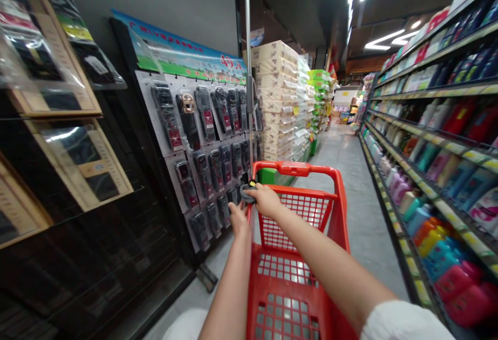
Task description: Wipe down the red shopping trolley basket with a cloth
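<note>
A red plastic shopping cart point(340, 189) with a grid basket stands in front of me, with several grid openings showing the floor. A thin upright metal pole point(249, 29) rises at its left front corner. My right hand point(267, 201) reaches across the cart, its fingers closed on a dark grey item point(248, 193) at the foot of the pole. Just below and left of it, my left hand point(238, 218) is raised beside the cart's left edge, its fingers against the underside of that dark item, partly hidden.
On the left, a rack of packaged belts point(206, 114) and boxed goods point(83, 161) stand close. Stacked paper packs point(274, 96) are ahead. Shelves of bottles point(439, 138) line the right side. A tiled aisle floor point(338, 148) runs between.
</note>
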A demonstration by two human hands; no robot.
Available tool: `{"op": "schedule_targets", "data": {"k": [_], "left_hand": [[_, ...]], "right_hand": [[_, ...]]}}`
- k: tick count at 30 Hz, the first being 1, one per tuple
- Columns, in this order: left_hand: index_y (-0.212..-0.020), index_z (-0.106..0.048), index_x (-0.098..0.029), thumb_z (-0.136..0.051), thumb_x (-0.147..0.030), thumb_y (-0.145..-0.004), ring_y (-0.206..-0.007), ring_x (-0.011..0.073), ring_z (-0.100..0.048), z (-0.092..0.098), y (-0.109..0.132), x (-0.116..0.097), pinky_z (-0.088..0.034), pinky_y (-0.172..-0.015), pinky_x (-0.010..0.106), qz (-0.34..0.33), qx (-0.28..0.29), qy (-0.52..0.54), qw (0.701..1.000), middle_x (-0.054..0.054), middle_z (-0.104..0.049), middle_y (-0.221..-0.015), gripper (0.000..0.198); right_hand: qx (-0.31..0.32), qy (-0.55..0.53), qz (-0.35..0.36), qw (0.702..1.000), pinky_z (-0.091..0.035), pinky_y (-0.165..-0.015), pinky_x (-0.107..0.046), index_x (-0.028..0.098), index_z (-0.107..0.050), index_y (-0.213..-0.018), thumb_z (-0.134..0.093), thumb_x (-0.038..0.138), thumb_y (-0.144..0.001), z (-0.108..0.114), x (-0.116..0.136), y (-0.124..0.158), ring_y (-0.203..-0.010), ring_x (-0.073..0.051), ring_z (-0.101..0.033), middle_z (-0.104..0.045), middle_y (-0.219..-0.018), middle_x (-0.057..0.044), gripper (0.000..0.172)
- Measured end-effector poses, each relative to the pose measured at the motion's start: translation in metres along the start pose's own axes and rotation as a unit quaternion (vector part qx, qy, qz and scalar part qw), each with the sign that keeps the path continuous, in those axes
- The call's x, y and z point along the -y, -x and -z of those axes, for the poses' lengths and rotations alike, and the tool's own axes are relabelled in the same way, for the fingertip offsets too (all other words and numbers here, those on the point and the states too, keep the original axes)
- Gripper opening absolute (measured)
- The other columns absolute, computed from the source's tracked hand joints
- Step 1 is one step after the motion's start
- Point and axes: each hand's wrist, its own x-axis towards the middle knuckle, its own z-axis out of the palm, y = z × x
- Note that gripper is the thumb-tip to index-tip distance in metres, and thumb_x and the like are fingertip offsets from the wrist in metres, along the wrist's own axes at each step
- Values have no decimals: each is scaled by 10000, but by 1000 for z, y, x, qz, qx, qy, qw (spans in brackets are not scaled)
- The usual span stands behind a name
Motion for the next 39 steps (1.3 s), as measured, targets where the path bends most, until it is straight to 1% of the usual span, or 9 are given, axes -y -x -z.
{"op": "schedule_targets", "data": {"k": [4,8,14,20,24,27,31,35,39], "left_hand": [[-1328,-525,-41,17,-447,-973,-603,198,-675,16,-3,-1,-496,-526,282,118,67,59,989,167,-738,-833,765],[-1289,-565,-74,-23,-534,-962,-449,125,-557,35,0,-7,-383,-403,217,165,133,113,971,148,-733,-860,783],[-1316,-526,-62,-10,-646,-908,-755,184,-664,48,1,-12,-533,-666,292,183,246,195,932,204,-664,-1164,880],[-1142,-620,-92,-45,-543,-959,-859,192,-674,37,4,-19,-531,-775,318,140,177,64,972,196,-661,-1169,754],[-1118,-621,-132,-265,-383,-973,-932,210,-666,16,2,-17,-514,-802,330,86,95,-32,991,157,-673,-1161,459],[-1109,-631,-146,-411,-304,-919,-1104,252,-610,1,1,-15,-481,-879,338,9,58,-87,994,136,-672,-1177,331],[-1108,-649,-189,-487,-244,-881,-1237,264,-539,-7,6,-13,-412,-982,330,-83,58,-145,984,119,-674,-1199,284],[-1118,-660,-216,-537,-244,-867,-1198,308,-573,-4,14,-10,-403,-984,371,-112,67,-197,972,129,-717,-1091,281],[-1169,-651,-212,-523,-237,-884,-1205,295,-575,0,11,-6,-407,-985,353,-152,69,-235,958,128,-716,-1117,314]], "right_hand": [[-1,-86,11,996,-447,-897,-283,330,-558,-1330,-483,108,-818,-18,5,32,-1043,-195,-576,-583,-1162,-52,564],[1,-179,19,984,-457,-891,-265,302,-600,-1286,-507,45,-751,-33,14,65,-1026,-185,-592,-604,-1116,-44,601],[39,-281,43,958,-468,-879,-268,279,-624,-1259,-506,23,-722,-41,39,113,-999,-179,-603,-615,-1094,-47,606],[87,-337,94,933,-469,-851,-238,265,-640,-1219,-519,43,-683,-29,77,172,-984,-169,-608,-613,-1091,-43,592],[155,-281,138,937,-456,-739,-211,295,-650,-1188,-554,104,-687,-12,84,190,-889,-161,-614,-615,-1003,-20,545],[173,-179,123,961,-443,-702,-220,350,-631,-1219,-565,143,-709,6,62,177,-859,-167,-622,-615,-1033,-18,555],[71,-45,-8,996,-454,-759,-264,374,-540,-1334,-507,130,-760,38,-6,135,-973,-202,-620,-546,-1296,-33,625],[-61,64,-158,983,-441,-793,-305,308,-505,-1376,-480,97,-797,65,-81,102,-1031,-227,-585,-542,-1330,-82,617],[-70,126,-208,967,-394,-857,-414,242,-637,-1199,-538,129,-818,62,-111,83,-1054,-289,-542,-638,-1178,-132,410]]}}
